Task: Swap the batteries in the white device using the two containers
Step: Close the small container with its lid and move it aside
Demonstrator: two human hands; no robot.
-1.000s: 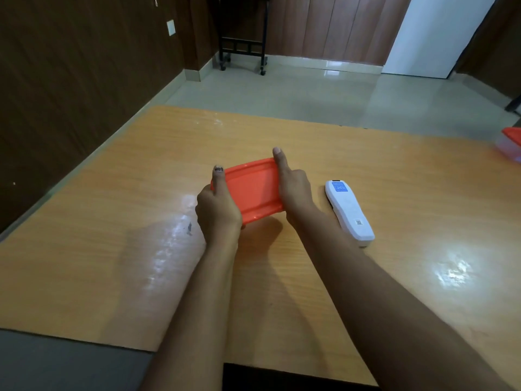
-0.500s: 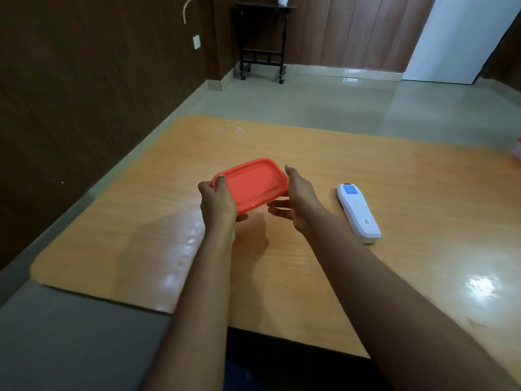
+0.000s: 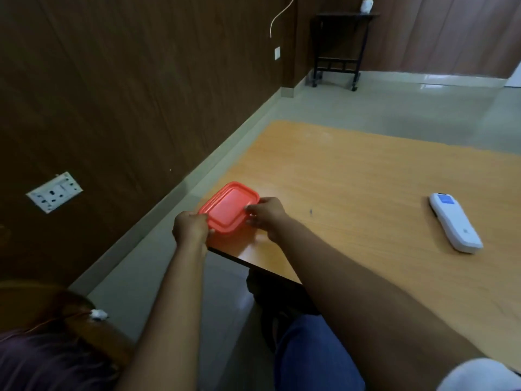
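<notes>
1. The wooden table [image 3: 366, 193] runs away to my right, and its near left corner sits just under what I am holding.
2. The white device [image 3: 454, 222] lies flat on the table, well apart from my hands, off to the right, with a blue patch at its far end.
3. A wall socket [image 3: 55, 191] sits low on the dark panelled wall to my left; a small black stand [image 3: 337, 49] is at the far wall.
4. The red lid [image 3: 229, 208] is between my hands, over the table's corner, tilted a little.
5. My left hand [image 3: 190, 227] pinches its near left edge, fingers curled tight on the rim.
6. My right hand [image 3: 265, 214] grips its right edge, fingertips on top; both arms reach forward and left.
</notes>
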